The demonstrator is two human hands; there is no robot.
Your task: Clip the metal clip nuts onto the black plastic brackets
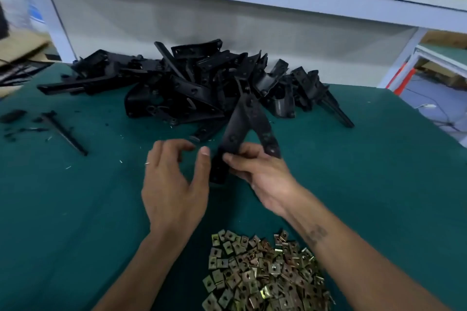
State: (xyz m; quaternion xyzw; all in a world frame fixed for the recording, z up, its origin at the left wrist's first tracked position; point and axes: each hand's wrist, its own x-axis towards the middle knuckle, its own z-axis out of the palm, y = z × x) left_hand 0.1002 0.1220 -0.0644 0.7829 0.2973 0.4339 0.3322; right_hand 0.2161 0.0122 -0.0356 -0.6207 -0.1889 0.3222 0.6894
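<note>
Head view. My right hand pinches a black V-shaped bracket at its near end, thumb and fingers clamped on the strip, the two arms of the V rising away toward the far bracket pile. My left hand hovers just beside it, fingers apart and loosely curved, holding nothing that I can make out. The heap of clip nuts, brassy folded squares, lies on the green desk at the near edge, between my forearms. I judge the bracket light and stiff, a moulded strip that should flex little; its matt surface ought to give a sure hold, best taken on the flat just behind a hole so the edge stays free for the clip. The nuts look small, springy and sharp-edged; I would take one by its side edges, open mouth leading, and expect a firm push before it seats over the hole.
</note>
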